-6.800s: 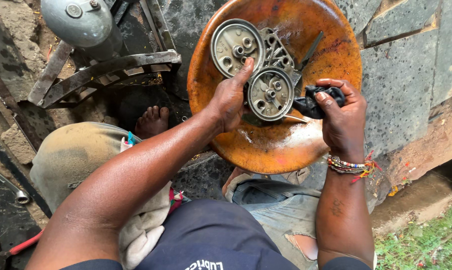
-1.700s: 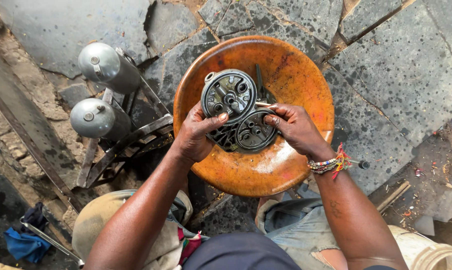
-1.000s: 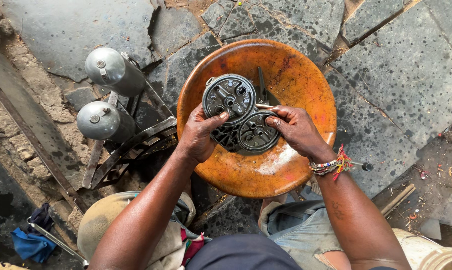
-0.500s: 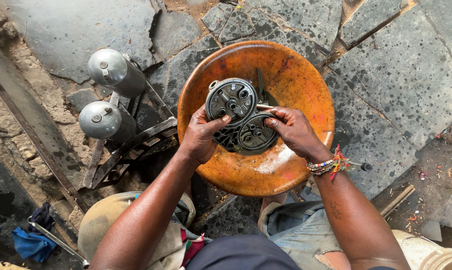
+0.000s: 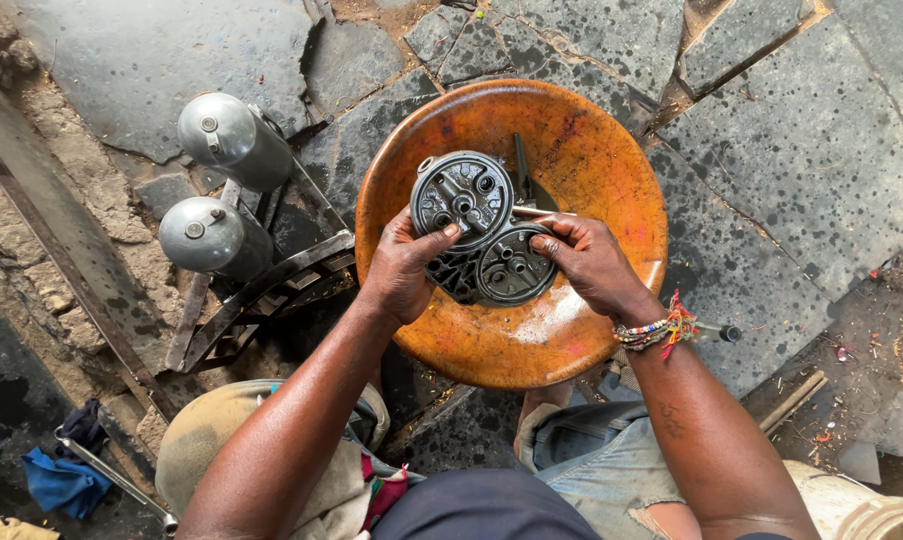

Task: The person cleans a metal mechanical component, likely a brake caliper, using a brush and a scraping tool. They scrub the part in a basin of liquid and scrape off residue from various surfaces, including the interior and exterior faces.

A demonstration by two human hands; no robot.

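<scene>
Now both hands grip metal casting (image 5: pixel 487 240) over orange basin (image 5: pixel 592 150): left hand (image 5: pixel 404 270) on left side, right hand (image 5: pixel 587 262) on right; long axis runs far-left to near-right.

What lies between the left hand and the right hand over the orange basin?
In the head view, a dark metal part with two round discs lies between the left hand and the right hand, over the orange basin.
</scene>
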